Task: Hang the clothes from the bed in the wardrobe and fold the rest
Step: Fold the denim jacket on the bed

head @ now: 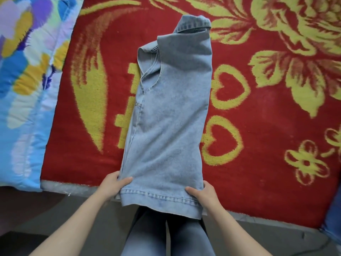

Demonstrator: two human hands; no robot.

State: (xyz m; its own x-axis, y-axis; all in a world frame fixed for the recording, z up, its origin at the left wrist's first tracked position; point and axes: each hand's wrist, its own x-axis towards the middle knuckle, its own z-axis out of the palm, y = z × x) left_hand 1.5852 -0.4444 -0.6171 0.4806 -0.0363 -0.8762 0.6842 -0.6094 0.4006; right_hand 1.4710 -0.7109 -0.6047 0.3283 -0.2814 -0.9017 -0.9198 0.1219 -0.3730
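Observation:
A light blue denim garment (171, 115) lies lengthwise on the bed, folded into a long narrow strip with its collar at the far end. Its hem hangs slightly over the bed's near edge. My left hand (114, 183) pinches the hem's left corner, thumb on top. My right hand (202, 194) grips the hem's right corner, thumb on top of the cloth. Both forearms reach in from below.
The bed is covered by a red blanket (258, 111) with yellow flowers and hearts. A blue, yellow and purple floral quilt (27, 80) lies along the left side. A blue fabric item (334, 218) shows at the right edge. The dark floor and my legs are below.

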